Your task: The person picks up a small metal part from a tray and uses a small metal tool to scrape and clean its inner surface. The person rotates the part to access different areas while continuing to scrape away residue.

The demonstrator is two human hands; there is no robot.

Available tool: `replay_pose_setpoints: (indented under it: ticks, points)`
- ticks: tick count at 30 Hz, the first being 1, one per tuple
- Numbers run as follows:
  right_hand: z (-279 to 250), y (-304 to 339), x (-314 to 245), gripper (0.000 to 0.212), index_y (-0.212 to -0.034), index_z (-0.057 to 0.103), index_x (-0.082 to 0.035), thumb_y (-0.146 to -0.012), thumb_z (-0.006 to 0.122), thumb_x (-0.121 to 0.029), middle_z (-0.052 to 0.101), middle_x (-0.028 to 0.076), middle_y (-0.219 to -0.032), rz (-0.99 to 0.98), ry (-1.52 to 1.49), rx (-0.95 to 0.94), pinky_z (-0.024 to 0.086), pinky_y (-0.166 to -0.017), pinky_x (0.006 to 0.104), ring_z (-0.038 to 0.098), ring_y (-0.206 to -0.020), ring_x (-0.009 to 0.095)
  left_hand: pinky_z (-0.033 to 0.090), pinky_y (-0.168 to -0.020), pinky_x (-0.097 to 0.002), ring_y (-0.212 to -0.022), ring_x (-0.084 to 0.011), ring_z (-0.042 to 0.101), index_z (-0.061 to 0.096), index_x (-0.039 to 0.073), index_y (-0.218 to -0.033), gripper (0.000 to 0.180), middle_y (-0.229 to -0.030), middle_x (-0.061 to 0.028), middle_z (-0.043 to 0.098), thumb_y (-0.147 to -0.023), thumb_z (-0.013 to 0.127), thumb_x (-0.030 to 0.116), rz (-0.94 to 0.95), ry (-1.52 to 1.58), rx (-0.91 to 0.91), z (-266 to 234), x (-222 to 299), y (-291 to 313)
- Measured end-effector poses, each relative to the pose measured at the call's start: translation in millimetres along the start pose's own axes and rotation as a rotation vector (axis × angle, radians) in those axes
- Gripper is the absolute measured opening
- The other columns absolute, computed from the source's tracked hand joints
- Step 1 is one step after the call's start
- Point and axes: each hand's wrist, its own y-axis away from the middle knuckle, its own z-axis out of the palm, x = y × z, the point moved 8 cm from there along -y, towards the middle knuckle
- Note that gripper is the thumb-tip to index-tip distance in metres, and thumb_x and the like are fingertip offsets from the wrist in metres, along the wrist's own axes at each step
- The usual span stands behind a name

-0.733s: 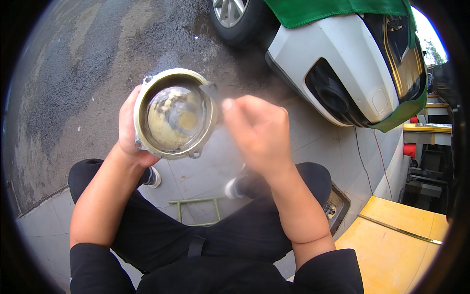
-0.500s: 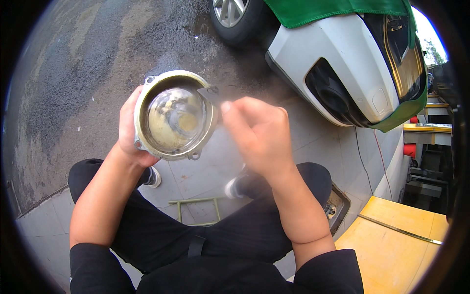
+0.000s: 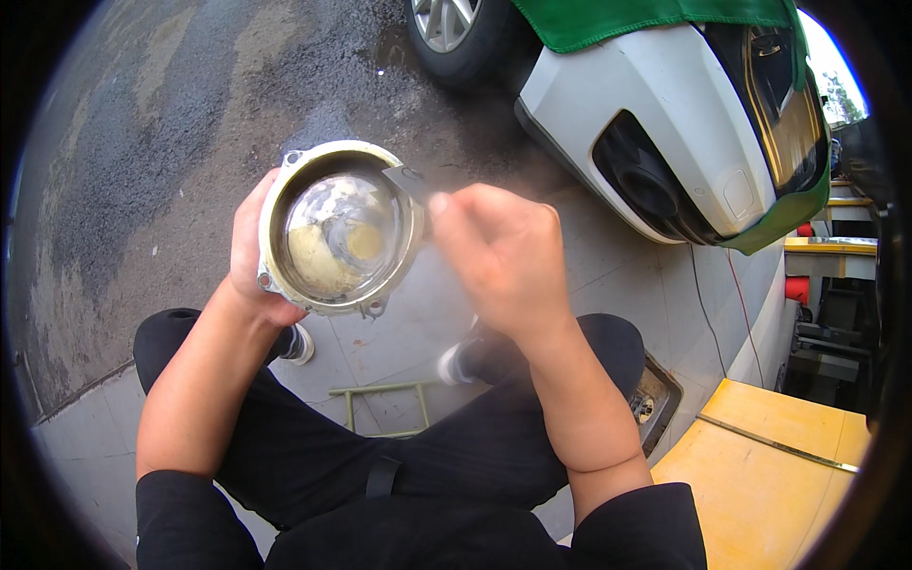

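Observation:
My left hand [image 3: 255, 237] is wrapped round the left side of a round metal housing [image 3: 267, 228], a shallow cup with small bolt ears on its rim. Its mouth is turned up toward me, and the inside is shiny with dull yellowish and dark patches. In my right hand [image 3: 503, 252], closed in a pinch, is a thin flat grey blade [image 3: 407, 180]. The blade's tip reaches over the upper right rim of the housing. My fingers hide the blade's other end.
Ahead to the right stands a white car bumper [image 3: 655, 104] under a green cover [image 3: 627, 21], beside a car wheel [image 3: 446, 28]. A green metal frame [image 3: 385, 388] lies between my feet. A dark tray [image 3: 662, 408] and a yellow panel [image 3: 760, 475] are at my right.
The housing has tipped slightly and its rim sits a little lower. The blade shows more plainly at the rim. Both hands keep their grip in nearly the same place.

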Motion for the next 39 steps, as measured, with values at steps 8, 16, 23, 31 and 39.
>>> replay_pose_setpoints:
  ticks: [8, 16, 23, 31, 39]
  points:
    - [-0.1, 0.5, -6.7, 0.022, -0.08, 0.068, 0.004, -0.093, 0.067, -0.013, 0.057, 0.005, -0.054, -0.052, 0.044, -0.008, 0.039, -0.047, 0.0275, 0.048, -0.051, 0.004, 0.061, -0.087, -0.0414, -0.099, -0.0277, 0.072, 0.064, -0.001, -0.122, 0.043, -0.113, -0.0165, 0.072, -0.103, 0.044, 0.031, 0.025, 0.008, -0.014, 2.7, 1.8, -1.1]
    - [0.5, 0.7, 0.0, 0.022, -0.082, 0.069, 0.004, -0.093, 0.068, -0.015, 0.058, 0.006, -0.057, 0.04, 0.047, -0.04, 0.042, -0.051, 0.0275, 0.05, -0.056, 0.006, 0.062, -0.085, -0.04, -0.098, -0.0269, 0.072, 0.063, -0.002, -0.122, 0.041, -0.113, -0.0169, 0.072, -0.104, 0.045, 0.029, 0.055, -0.034, -0.013, -0.6, 5.0, -0.9]
    - [-0.2, 0.3, -3.3, 0.022, -0.081, 0.069, 0.003, -0.093, 0.067, -0.015, 0.056, 0.005, -0.053, 0.036, -0.003, -0.009, 0.04, -0.048, 0.0284, 0.048, -0.051, 0.005, 0.062, -0.084, -0.0402, -0.097, -0.0263, 0.072, 0.063, -0.002, -0.121, 0.039, -0.113, -0.0161, 0.071, -0.104, 0.045, 0.028, 0.049, -0.014, 0.025, -2.4, 4.8, 1.1]
    - [-0.4, 2.7, -3.4, 0.024, -0.079, 0.067, 0.003, -0.095, 0.066, -0.015, 0.055, 0.005, -0.053, 0.019, 0.034, 0.033, 0.039, -0.047, 0.0291, 0.048, -0.051, 0.004, 0.061, -0.086, -0.0403, -0.099, -0.0262, 0.071, 0.063, 0.0, -0.123, 0.047, -0.114, -0.0152, 0.071, -0.105, 0.039, 0.036, 0.038, -0.006, -0.011, 0.9, 0.4, 1.0]
    - [3.4, 6.9, 0.6, 0.027, -0.077, 0.065, 0.002, -0.097, 0.065, -0.016, 0.053, 0.002, -0.052, 0.035, 0.012, 0.125, 0.036, -0.046, 0.0271, 0.045, -0.051, 0.003, 0.06, -0.084, -0.0376, -0.098, -0.0233, 0.07, 0.063, 0.004, -0.119, 0.047, -0.113, -0.0122, 0.07, -0.104, 0.038, 0.04, 0.134, -0.069, 0.053, -2.1, 0.0, 6.1]
